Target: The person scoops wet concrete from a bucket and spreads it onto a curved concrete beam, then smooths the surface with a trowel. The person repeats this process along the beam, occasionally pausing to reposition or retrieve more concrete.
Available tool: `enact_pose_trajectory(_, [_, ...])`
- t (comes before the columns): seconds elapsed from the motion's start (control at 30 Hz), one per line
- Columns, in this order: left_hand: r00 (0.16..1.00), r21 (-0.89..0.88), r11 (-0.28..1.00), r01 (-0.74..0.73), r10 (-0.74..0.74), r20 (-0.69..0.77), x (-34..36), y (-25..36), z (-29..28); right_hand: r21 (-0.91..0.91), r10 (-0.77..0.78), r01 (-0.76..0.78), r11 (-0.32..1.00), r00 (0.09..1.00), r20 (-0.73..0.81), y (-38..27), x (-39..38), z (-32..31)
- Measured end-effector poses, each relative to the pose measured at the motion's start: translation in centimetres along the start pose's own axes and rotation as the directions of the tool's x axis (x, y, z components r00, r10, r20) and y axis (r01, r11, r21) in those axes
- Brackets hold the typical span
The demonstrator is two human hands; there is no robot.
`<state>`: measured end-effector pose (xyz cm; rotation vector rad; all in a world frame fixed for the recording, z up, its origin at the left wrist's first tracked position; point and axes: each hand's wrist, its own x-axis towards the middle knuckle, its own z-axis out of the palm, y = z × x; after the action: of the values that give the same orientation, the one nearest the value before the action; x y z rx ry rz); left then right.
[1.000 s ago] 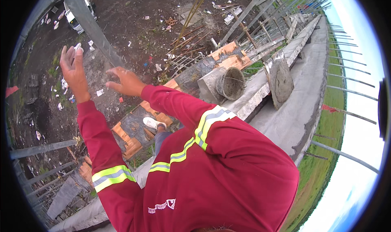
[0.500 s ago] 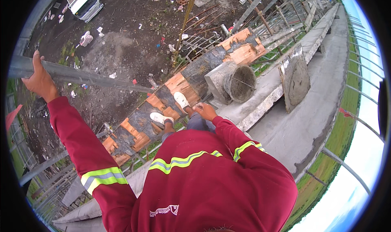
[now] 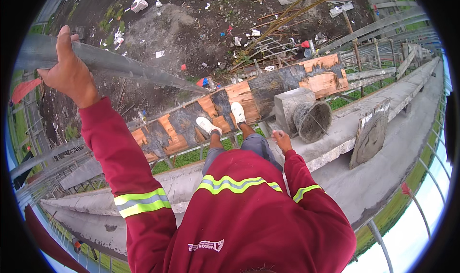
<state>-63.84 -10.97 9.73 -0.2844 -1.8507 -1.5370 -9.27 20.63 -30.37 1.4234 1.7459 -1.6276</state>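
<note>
My left hand [image 3: 70, 68] is wrapped round a thick grey metal pole [image 3: 132, 69] slanting across the upper left. My right hand [image 3: 281, 138] is curled at hip height, just left of a mortar-crusted bucket [image 3: 311, 121]; whether it holds anything is unclear. The bucket lies tipped beside a grey concrete block [image 3: 285, 105]. My two white shoes stand on a battered plank platform [image 3: 268, 91] with peeling, orange-brown and dark patches. Right of the bucket, a square board caked with mortar [image 3: 370, 133] leans on the concrete ledge [image 3: 400, 134].
Far below lies dirt ground [image 3: 172, 28] littered with scraps, bags and timber. Metal scaffolding [image 3: 378, 52] and yellow rope [image 3: 294, 12] are at the upper right. Metal bars [image 3: 424, 167] jut past the ledge's outer edge over green land, one with a red rag [image 3: 406, 189].
My left hand has gone from open in the air to gripping the pole. My right hand has dropped to hip level and curled. Both shoes are now visible, and the view has turned.
</note>
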Motion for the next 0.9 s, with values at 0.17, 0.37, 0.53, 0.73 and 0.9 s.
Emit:
enact_pose_trajectory(0.17, [1.000,-0.006,1.000,-0.016,0.016,0.007,-0.1,0.2,0.1,-0.012,-0.059,0.059,0.998,0.998,0.032,-3.8,1.7,1.2])
enact_pose_trajectory(0.37, [1.000,-0.064,0.998,0.001,-0.001,-0.010,-0.3,0.1,0.3,0.045,-0.037,0.035,0.998,0.998,0.043,-6.9,1.9,2.0])
enact_pose_trajectory(0.53, [1.000,-0.030,0.999,0.023,-0.023,-0.017,-0.2,0.0,0.2,0.023,-0.075,0.074,0.997,0.997,0.020,-6.2,2.2,1.1])
enact_pose_trajectory(0.73, [0.996,0.043,0.995,0.093,-0.092,-0.022,-0.2,0.0,0.1,0.147,-0.284,0.308,0.940,0.945,-0.163,-10.6,3.8,-0.8])
enact_pose_trajectory(0.9, [0.991,0.060,0.989,0.135,-0.135,-0.006,0.0,-0.1,0.0,0.182,-0.538,0.616,0.766,0.770,-0.341,-26.0,6.7,-4.8])
